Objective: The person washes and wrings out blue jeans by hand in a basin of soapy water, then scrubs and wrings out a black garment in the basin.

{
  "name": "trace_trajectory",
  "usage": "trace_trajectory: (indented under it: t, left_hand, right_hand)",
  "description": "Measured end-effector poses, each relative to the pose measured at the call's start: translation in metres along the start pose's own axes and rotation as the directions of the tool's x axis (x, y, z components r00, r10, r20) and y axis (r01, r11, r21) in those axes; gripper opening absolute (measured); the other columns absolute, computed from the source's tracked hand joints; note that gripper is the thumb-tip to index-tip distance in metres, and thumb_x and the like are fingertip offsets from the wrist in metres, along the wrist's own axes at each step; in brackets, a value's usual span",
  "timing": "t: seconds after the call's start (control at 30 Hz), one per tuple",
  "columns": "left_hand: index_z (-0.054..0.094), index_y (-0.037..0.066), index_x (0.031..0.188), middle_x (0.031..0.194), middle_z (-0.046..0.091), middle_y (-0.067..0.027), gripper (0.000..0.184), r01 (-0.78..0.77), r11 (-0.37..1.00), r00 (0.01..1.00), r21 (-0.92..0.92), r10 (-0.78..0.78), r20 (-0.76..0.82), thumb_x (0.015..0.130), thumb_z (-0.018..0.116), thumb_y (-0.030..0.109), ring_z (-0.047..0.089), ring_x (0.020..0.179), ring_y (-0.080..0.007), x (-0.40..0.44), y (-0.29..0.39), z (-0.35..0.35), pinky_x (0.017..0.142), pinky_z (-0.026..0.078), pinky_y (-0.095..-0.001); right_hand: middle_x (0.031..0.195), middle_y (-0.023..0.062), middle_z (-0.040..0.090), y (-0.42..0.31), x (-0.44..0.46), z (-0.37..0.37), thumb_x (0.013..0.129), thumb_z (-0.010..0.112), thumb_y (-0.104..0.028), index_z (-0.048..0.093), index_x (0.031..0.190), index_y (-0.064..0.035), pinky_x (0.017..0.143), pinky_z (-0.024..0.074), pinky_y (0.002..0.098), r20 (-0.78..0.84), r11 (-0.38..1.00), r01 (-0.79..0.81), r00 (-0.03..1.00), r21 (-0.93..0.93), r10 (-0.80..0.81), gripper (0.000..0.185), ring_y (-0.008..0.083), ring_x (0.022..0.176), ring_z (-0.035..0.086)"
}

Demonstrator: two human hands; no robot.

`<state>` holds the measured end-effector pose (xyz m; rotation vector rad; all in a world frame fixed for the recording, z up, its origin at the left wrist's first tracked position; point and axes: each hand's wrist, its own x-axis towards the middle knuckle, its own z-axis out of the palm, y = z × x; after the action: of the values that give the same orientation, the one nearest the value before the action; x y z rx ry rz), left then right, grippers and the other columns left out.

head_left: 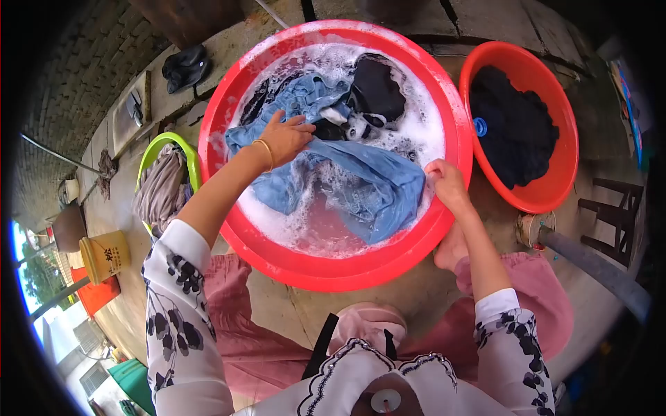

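Note:
A large red tub (347,277) of foamy water stands in front of me with a soaked light-blue garment (374,180) spread across it. My left hand (283,141), a gold bangle at its wrist, lies on the blue cloth at the tub's left side, fingers stretched out. At the right inner edge, my right hand (447,184) is closed with its fingertips at the garment's end, seemingly pinching it; the exact grip is partly hidden. Behind the blue cloth, a black garment (377,87) floats among suds, beside a small black-and-white patterned piece (357,128).
To the right, an orange-red basin (567,139) holds dark clothing. A green basket (191,156) with greyish clothes stands left, a yellow bucket (107,256) farther off. At far right are a dark stool (614,215) and a grey pole (596,267).

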<state>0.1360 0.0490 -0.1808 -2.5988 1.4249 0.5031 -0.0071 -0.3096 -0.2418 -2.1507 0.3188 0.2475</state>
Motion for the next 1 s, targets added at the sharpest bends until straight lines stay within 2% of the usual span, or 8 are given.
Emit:
trace_trajectory:
  t: [0.1,0.23,0.37,0.47,0.6,0.67,0.87,1.0]
  left_hand:
    - [0.063,0.012,0.099,0.120,0.055,0.0008,0.022,0.022,1.000,0.997,-0.020,-0.024,-0.077,0.078,0.062,0.018,0.037,0.127,-0.0198,-0.035,0.007,-0.034,0.102,0.026,-0.0499]
    - [0.062,0.008,0.094,0.113,0.059,-0.0016,0.019,0.052,0.992,0.987,-0.115,-0.068,-0.143,0.077,0.063,0.016,0.042,0.122,-0.0230,-0.081,0.018,-0.080,0.101,0.026,-0.0488]
    - [0.061,0.006,0.090,0.102,0.061,-0.0043,0.016,0.061,0.981,0.985,-0.185,-0.089,-0.148,0.076,0.063,0.015,0.046,0.115,-0.0252,-0.122,0.037,-0.128,0.099,0.027,-0.0467]
    - [0.060,0.004,0.086,0.091,0.059,-0.0066,0.014,0.082,0.968,0.976,-0.236,-0.127,-0.179,0.077,0.062,0.014,0.049,0.105,-0.0267,-0.150,0.054,-0.147,0.098,0.028,-0.0445]
    - [0.063,0.005,0.086,0.086,0.060,-0.0082,0.016,0.189,0.943,0.954,-0.275,-0.242,-0.176,0.078,0.061,0.018,0.051,0.096,-0.0261,-0.182,0.064,-0.152,0.093,0.031,-0.0424]
    - [0.064,0.006,0.090,0.085,0.060,-0.0083,0.017,0.261,0.906,0.923,-0.333,-0.335,-0.190,0.079,0.060,0.018,0.051,0.096,-0.0262,-0.200,0.065,-0.143,0.093,0.032,-0.0414]
    - [0.066,0.012,0.104,0.094,0.063,-0.0098,0.023,0.571,0.653,0.762,-0.497,-0.647,0.027,0.083,0.057,0.018,0.054,0.097,-0.0244,-0.232,0.063,-0.069,0.090,0.035,-0.0380]
    - [0.063,0.006,0.108,0.100,0.064,-0.0101,0.026,0.355,0.339,0.666,-0.871,-0.746,-0.018,0.085,0.056,0.014,0.055,0.103,-0.0239,-0.238,0.058,0.011,0.091,0.040,-0.0348]
  right_hand:
    - [0.078,0.0134,0.064,-0.026,0.008,0.010,0.076,0.059,-0.001,0.060,0.087,-0.0015,0.068,0.0485,0.0333,-0.254,0.995,0.050,0.967,0.085,-0.026,0.011,0.0230,0.072,0.063]
    - [0.083,0.0128,0.064,-0.034,-0.030,0.073,0.075,0.060,-0.001,0.060,0.093,-0.0029,0.072,0.0496,0.0324,0.054,0.978,-0.059,0.997,0.199,0.049,0.018,0.0224,0.074,0.063]
    - [0.084,0.0117,0.064,-0.008,-0.043,0.144,0.075,0.061,-0.003,0.060,0.093,-0.0041,0.075,0.0488,0.0337,-0.025,0.958,-0.146,0.987,0.247,0.157,0.019,0.0240,0.082,0.062]
    - [0.082,0.0110,0.063,-0.017,-0.049,0.155,0.072,0.065,-0.008,0.063,0.093,-0.0069,0.077,0.0458,0.0387,-0.102,0.998,0.009,0.995,-0.061,-0.015,0.021,0.0302,0.093,0.057]
    - [0.078,0.0072,0.063,-0.011,-0.043,0.148,0.074,0.064,-0.007,0.064,0.086,-0.0048,0.071,0.0452,0.0330,0.053,0.985,0.151,0.988,-0.078,-0.147,0.013,0.0231,0.083,0.059]
    - [0.074,0.0013,0.061,-0.011,-0.036,0.114,0.075,0.063,-0.007,0.063,0.079,-0.0029,0.068,0.0425,0.0260,0.312,0.746,-0.266,0.946,0.611,0.082,0.006,0.0125,0.074,0.056]
    - [0.071,0.0007,0.056,-0.094,-0.030,-0.010,0.077,0.057,-0.007,0.059,0.075,-0.0021,0.067,0.0390,0.0235,0.225,0.533,-0.199,0.974,0.822,0.017,0.006,0.0102,0.067,0.050]
    - [0.077,0.0031,0.057,-0.148,-0.036,-0.046,0.077,0.054,-0.004,0.057,0.078,-0.0001,0.072,0.0404,0.0231,0.146,0.465,-0.054,0.976,0.884,-0.162,0.005,0.0114,0.077,0.053]
